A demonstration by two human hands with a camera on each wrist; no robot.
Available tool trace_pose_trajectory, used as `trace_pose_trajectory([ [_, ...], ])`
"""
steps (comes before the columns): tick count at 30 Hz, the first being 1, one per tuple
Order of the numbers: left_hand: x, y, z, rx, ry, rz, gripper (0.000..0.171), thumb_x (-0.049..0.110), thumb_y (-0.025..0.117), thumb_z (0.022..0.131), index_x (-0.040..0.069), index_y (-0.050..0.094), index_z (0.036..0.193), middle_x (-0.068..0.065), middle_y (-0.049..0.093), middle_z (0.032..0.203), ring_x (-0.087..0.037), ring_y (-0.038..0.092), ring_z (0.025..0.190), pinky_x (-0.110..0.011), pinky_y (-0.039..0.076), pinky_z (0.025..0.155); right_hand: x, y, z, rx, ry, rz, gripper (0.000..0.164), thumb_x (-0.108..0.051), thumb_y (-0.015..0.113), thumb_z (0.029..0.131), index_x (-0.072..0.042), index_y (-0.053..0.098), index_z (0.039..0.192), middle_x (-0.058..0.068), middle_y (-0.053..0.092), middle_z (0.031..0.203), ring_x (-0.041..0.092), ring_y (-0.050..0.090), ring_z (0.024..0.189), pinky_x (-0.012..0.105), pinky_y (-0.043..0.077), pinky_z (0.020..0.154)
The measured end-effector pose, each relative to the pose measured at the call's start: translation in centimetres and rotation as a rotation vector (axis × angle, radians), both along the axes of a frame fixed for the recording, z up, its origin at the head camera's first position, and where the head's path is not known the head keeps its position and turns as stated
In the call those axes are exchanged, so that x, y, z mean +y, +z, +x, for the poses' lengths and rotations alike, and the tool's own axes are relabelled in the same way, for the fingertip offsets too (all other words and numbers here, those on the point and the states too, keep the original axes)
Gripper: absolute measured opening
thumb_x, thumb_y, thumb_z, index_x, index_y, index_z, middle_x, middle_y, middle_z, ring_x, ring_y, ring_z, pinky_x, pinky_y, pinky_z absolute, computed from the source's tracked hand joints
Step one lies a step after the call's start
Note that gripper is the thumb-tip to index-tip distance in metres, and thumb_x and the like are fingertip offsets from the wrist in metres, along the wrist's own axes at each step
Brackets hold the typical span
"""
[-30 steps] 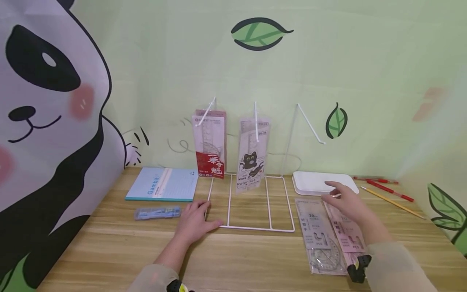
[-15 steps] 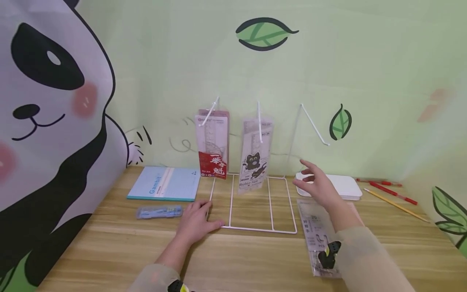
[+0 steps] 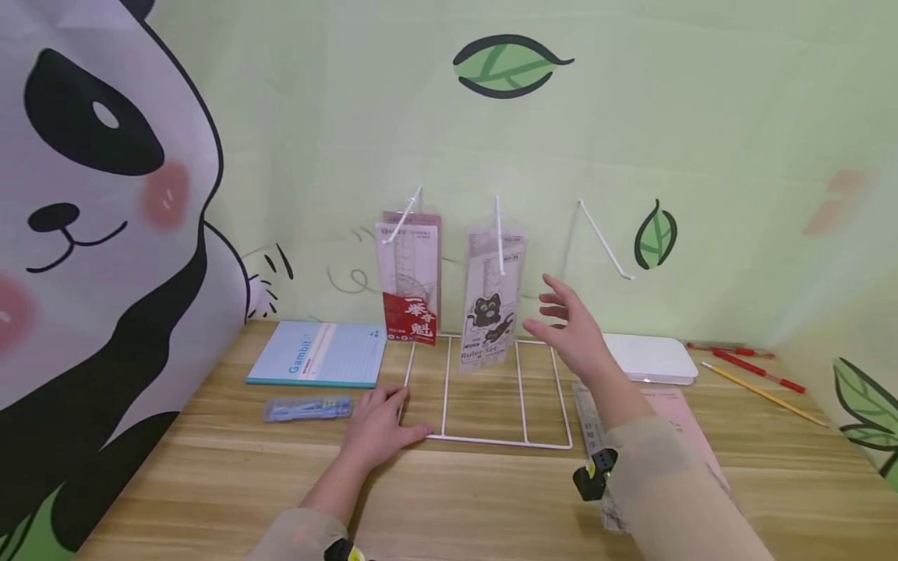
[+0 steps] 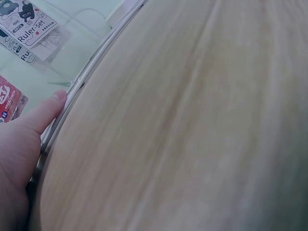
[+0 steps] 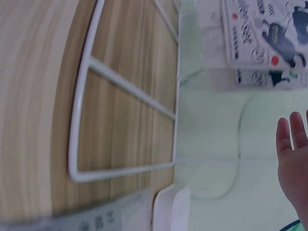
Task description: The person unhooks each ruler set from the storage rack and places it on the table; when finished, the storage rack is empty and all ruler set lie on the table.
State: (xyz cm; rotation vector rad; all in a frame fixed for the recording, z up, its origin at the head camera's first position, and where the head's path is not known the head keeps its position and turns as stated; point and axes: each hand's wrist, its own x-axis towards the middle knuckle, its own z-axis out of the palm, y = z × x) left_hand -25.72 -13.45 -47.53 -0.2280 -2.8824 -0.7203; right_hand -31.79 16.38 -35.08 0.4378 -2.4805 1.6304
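My left hand (image 3: 382, 430) rests on the front left corner of a white wire display rack (image 3: 500, 442); its thumb (image 4: 52, 108) lies along the front bar in the left wrist view. In mid-air, my right hand (image 3: 571, 331) holds nothing, its fingers spread apart. It is to the right of a hanging ruler set with black cats (image 3: 489, 312), not touching it. A red-and-white ruler set (image 3: 410, 288) hangs from the rack's left hook. On the right hook (image 3: 606, 240) nothing hangs. Two packaged ruler sets lie under my right forearm, one grey (image 3: 591, 417), one pink (image 3: 684, 421), partly hidden.
A blue notebook (image 3: 319, 354) and a clear case with blue contents (image 3: 309, 408) lie left of the rack. To the right are a white box (image 3: 655, 358), red pens (image 3: 758, 369) and a yellow pencil (image 3: 765, 393). A printed cloth stands behind.
My right hand has moved left from above the pink ruler set and white box toward the hanging cat ruler set. The left hand has stayed on the rack's corner.
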Motion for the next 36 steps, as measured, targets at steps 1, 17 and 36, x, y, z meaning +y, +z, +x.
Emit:
trace_pose_trajectory([
  [1, 0.0, 0.0, 0.0, 0.000, -0.001, 0.002, 0.083, 0.060, 0.069, 0.072, 0.005, 0.053, 0.132, -0.012, 0.049, 0.132, -0.032, 0.041, 0.119, -0.048, 0.034, 0.099, -0.3, 0.1, 0.0, 0.009, 0.003, -0.013, 0.078, -0.021, 0.071, 0.084, -0.022, 0.027, 0.148, 0.017, 0.043, 0.136, 0.031, 0.044, 0.121, 0.047, 0.042, 0.095],
  [17, 0.1, 0.0, -0.1, -0.006, -0.001, 0.006, 0.083, 0.060, 0.070, 0.072, 0.005, 0.053, 0.132, -0.012, 0.049, 0.132, -0.032, 0.041, 0.119, -0.048, 0.034, 0.099, -3.0, 0.7, 0.0, 0.000, -0.009, -0.152, 0.077, -0.015, 0.071, 0.084, -0.023, 0.028, 0.148, 0.016, 0.045, 0.134, 0.031, 0.046, 0.119, 0.045, 0.043, 0.094],
  [36, 0.2, 0.0, -0.1, -0.009, 0.004, 0.009, 0.083, 0.060, 0.070, 0.071, 0.005, 0.054, 0.131, -0.012, 0.049, 0.131, -0.032, 0.041, 0.117, -0.049, 0.034, 0.098, -4.6, 0.9, 0.6, 0.063, -0.028, -0.162, 0.068, -0.011, 0.068, 0.086, -0.019, 0.034, 0.145, 0.015, 0.056, 0.111, 0.027, 0.057, 0.103, 0.039, 0.048, 0.086],
])
